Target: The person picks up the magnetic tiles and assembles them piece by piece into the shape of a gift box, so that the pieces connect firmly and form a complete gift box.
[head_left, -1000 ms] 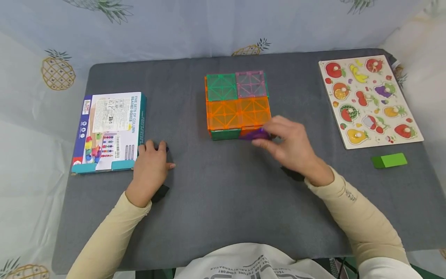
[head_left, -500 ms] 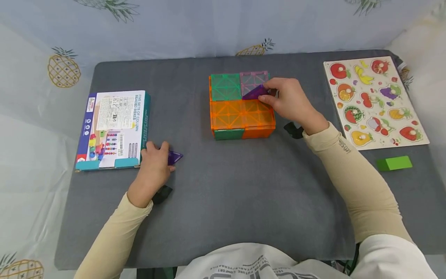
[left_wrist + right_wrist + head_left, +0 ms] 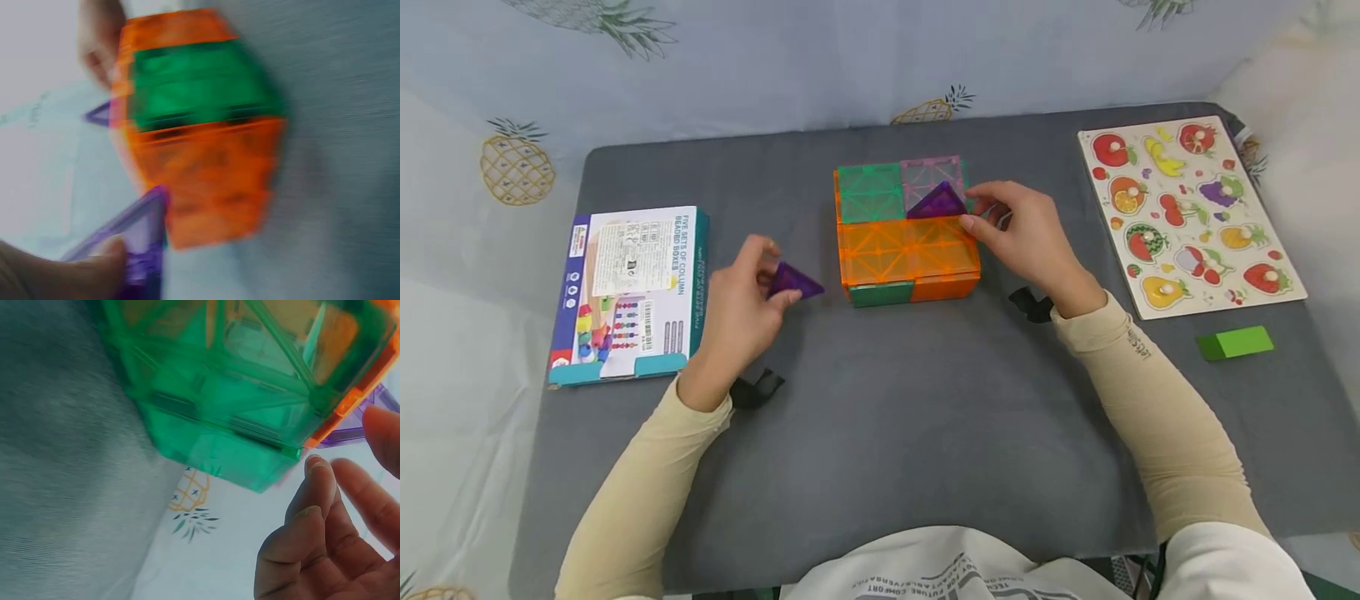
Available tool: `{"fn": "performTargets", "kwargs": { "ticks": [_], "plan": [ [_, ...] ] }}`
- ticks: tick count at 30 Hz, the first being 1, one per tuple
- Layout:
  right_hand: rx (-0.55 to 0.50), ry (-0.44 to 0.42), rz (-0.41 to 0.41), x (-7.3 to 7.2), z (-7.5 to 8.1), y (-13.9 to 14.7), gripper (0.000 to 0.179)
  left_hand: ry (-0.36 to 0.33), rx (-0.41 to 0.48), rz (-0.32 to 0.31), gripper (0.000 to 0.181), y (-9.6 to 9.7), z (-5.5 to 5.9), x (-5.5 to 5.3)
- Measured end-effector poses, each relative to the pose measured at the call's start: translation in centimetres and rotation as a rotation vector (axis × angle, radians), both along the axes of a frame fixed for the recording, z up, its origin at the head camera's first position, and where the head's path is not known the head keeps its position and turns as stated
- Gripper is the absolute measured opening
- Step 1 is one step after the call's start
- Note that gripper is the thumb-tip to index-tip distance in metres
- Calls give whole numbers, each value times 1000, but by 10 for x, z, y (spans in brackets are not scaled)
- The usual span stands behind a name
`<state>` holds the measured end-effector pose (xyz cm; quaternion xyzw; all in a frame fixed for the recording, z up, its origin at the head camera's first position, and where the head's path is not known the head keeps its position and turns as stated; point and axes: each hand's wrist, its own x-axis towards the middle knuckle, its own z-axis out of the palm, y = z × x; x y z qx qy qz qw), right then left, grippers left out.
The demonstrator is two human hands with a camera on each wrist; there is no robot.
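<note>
A box of translucent magnetic tiles (image 3: 910, 252), orange and green with one light purple square on top, stands mid-table. On its top, a dark purple triangle tile (image 3: 938, 204) stands up along the seam between the back and front squares. My right hand (image 3: 1032, 240) is at that triangle's right corner, thumb and fingers spread apart; in the right wrist view nothing shows between the fingers (image 3: 315, 487) and thumb. To the left of the box, my left hand (image 3: 739, 310) pinches another purple triangle tile (image 3: 797, 281) above the table. The left wrist view is blurred.
A boxed bead set (image 3: 632, 292) lies at the left, close to my left forearm. At the right are a fruit puzzle board (image 3: 1191, 217) and a green block (image 3: 1236, 342). The grey table (image 3: 910, 450) ends at a curtain (image 3: 820, 67) behind.
My right hand first carried its triangle from the box's front to the top, where it now stands with the fingers spread. My left hand has lifted its triangle and moved toward the box.
</note>
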<state>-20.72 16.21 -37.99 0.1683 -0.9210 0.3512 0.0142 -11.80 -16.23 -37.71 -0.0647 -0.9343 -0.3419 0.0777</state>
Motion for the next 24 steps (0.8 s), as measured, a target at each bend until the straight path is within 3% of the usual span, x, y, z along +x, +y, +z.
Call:
{"fn": "performTargets", "kwargs": {
  "ticks": [2, 4, 8, 12, 16, 18, 21, 24],
  "plan": [
    [-25, -14, 0, 3, -5, 1, 36, 81, 90, 11, 33, 8, 14, -16],
    [-33, -19, 11, 6, -9, 1, 34, 106, 147, 6, 25, 18, 25, -33],
    [-45, -23, 28, 8, -16, -2, 33, 55, 173, -40, 18, 39, 33, -60],
    [-55, -26, 34, 9, -18, -4, 33, -23, 110, -82, 16, 51, 27, -73],
    [-52, -55, 33, 10, -18, -5, 36, -35, 74, -95, 20, 50, 19, -72],
    [-44, -99, 36, 12, -18, -3, 43, -19, 79, -94, 31, 48, 15, -67],
    [-21, -207, 91, 17, -20, 2, 56, -43, 109, -91, 63, 40, 8, -53],
    [-31, -341, 221, 24, -24, 9, 70, -178, 168, -125, 101, 30, -6, -33]
  ]
}}
